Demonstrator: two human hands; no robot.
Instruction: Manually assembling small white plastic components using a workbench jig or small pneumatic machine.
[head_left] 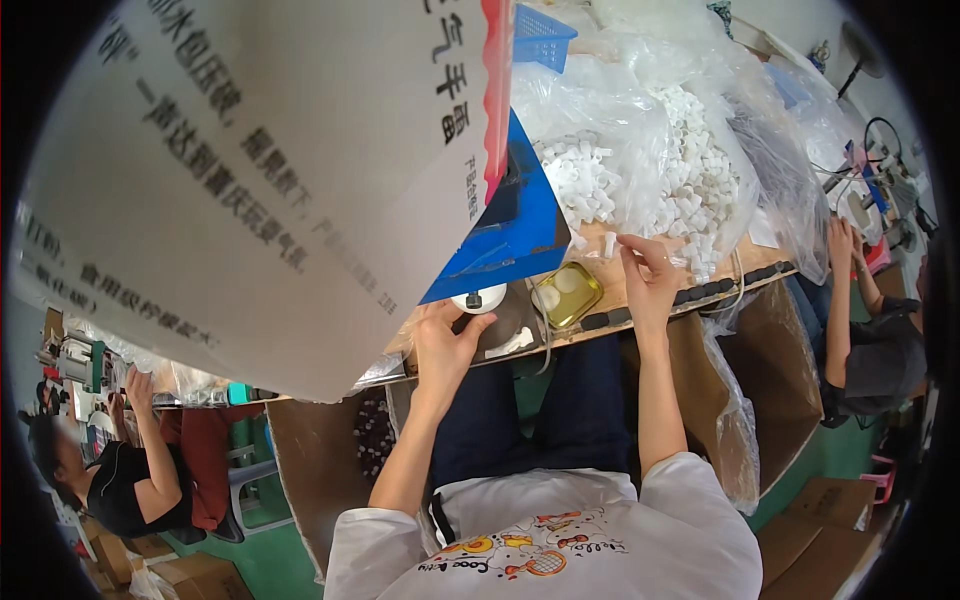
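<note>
My left hand [447, 345] is closed at the rim of a white round plastic part [486, 298], which sits under the edge of a blue machine [530, 225]. Its fingers are partly hidden behind that part. To the right, my right hand [650, 280] pinches a small white plastic piece [610, 243] between thumb and fingertips at the front of a heap. Several similar white pieces [690, 170] lie loose on clear plastic sheeting. Between my hands stands a yellowish tin [590, 300] holding white round items too blurred to name.
A large printed sheet [250, 200] hangs close by, hiding the left side. A blue basket [543, 40] stands at the back. Cardboard boxes [770, 355] lean below the wooden table's [640, 300] edge. Co-workers sit at the left [140, 470] and right [880, 350].
</note>
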